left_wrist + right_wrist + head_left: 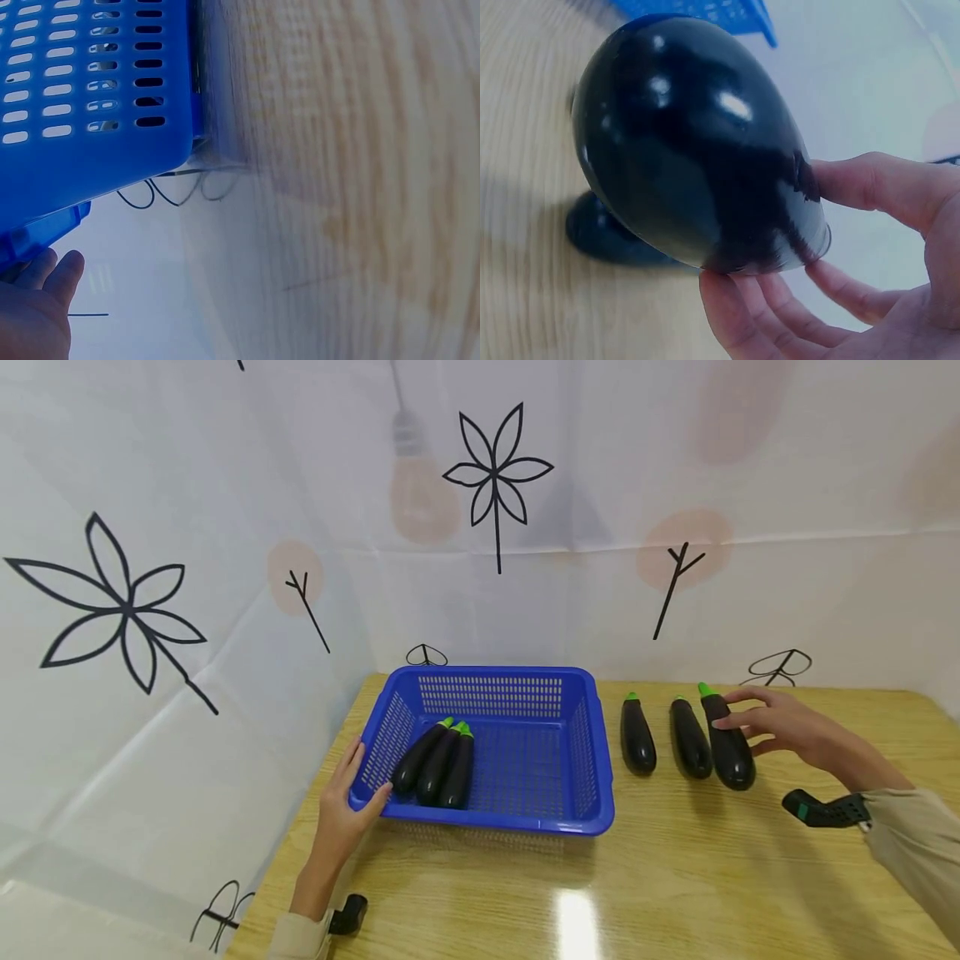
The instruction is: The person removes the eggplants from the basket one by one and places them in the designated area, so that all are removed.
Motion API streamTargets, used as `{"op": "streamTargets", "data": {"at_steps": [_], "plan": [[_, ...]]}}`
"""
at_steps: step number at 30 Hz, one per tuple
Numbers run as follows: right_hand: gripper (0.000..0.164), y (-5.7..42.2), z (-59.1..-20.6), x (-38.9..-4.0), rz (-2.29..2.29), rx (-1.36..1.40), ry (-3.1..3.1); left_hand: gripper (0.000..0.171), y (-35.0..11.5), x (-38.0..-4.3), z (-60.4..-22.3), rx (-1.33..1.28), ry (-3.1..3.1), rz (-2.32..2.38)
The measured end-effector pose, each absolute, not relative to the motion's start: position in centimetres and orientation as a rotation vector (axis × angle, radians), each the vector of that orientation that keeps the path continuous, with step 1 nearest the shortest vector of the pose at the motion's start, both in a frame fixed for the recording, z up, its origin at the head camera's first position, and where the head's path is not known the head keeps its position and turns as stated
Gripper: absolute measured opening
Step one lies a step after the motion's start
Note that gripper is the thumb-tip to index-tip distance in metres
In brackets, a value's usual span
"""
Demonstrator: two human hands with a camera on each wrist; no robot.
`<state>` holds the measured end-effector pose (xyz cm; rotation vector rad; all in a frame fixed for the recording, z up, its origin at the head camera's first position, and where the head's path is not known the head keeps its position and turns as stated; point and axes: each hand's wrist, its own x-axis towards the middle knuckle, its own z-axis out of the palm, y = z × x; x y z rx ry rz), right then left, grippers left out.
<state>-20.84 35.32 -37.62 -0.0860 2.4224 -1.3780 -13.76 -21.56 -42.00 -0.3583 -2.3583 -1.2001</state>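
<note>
My right hand [787, 724] holds a dark eggplant [729, 747] with a green cap, thumb on one side and fingers on the other. In the right wrist view the held eggplant [697, 150] is large, its rounded end toward the camera. Just left of it lie a second eggplant [690, 739] and a third eggplant [637, 737] on the table. My left hand [345, 814] grips the front left corner of a blue plastic basket [510, 819], thumb on the rim and fingers along the outer side. Three eggplants [435, 764] lie side by side in the basket's left part.
The light wooden table [660, 877] carries the basket and the loose eggplants. A white cloth [600, 602] with black plant drawings hangs behind the table and along its left side. Black wrist devices [825, 810] are worn near both hands.
</note>
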Motion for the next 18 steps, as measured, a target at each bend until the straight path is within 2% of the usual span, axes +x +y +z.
{"op": "streamTargets", "data": {"at_steps": [7, 14, 18], "plan": [[0.062, 36.7, -38.7, -21.1, -1.311, -0.097, 2.481, 0.069, -21.5, -13.6, -41.9, -0.341, -2.378, -1.187], [0.068, 37.5, -39.6, -21.5, -1.286, -0.066, 2.495, 0.074, -23.1, -15.4, -45.1, -0.34, -2.37, -1.183], [0.071, 38.0, -40.2, -21.7, -1.267, -0.043, 2.508, 0.074, -23.5, -15.6, -45.7, -0.348, -2.375, -1.183]]}}
